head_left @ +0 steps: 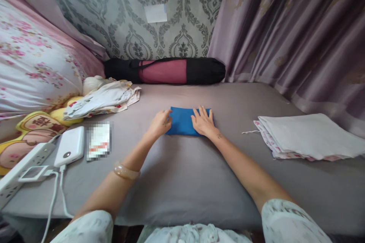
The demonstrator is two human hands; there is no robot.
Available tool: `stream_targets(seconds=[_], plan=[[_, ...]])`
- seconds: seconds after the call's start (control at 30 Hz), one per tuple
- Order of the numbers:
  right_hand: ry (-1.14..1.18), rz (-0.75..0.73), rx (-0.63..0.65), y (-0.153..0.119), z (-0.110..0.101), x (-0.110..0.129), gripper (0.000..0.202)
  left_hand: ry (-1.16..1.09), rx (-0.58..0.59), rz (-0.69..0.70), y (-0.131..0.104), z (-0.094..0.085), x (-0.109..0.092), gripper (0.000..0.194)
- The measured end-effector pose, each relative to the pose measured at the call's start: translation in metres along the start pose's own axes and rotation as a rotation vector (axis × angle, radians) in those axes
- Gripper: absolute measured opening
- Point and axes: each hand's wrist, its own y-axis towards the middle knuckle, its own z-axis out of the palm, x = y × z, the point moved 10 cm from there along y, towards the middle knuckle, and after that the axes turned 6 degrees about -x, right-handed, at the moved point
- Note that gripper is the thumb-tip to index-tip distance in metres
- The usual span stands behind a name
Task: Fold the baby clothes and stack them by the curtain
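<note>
A small blue folded cloth (182,119) lies flat on the grey bed sheet (182,174) in the middle of the view. My left hand (161,122) grips the cloth's left edge with curled fingers. My right hand (203,121) lies flat on the right half of the cloth, fingers spread and pressing down. Both forearms reach forward from the bottom of the view; a pale bangle (125,171) sits on my left wrist.
A folded white and patterned cloth stack (308,136) lies at the right. A crumpled white garment (105,98) and plush toys (34,129) sit at the left, by a power bank (70,146) and power strip (19,171). A black-and-red roll bag (165,70) lies against the wall. Curtains (299,34) hang on the right.
</note>
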Motion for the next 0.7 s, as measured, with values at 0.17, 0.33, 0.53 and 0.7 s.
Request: stream_targets(seconds=[0.17,0.33,0.53,0.7], plan=[[-0.015,-0.114,-0.035,0.002,0.000,0.029,0.056,0.184,0.032,0.186,0.015,0.040,-0.057,0.047],[-0.033,-0.107,0.012,0.001,0.016,0.023,0.057,0.282,0.107,0.088,0.013,0.068,-0.047,0.055],[-0.012,-0.085,0.060,0.002,0.027,0.019,0.058,0.243,0.135,0.016,0.013,0.079,-0.033,0.058],[0.018,-0.083,0.065,0.004,0.026,0.019,0.058,0.254,0.148,0.037,0.016,0.076,-0.037,0.054]])
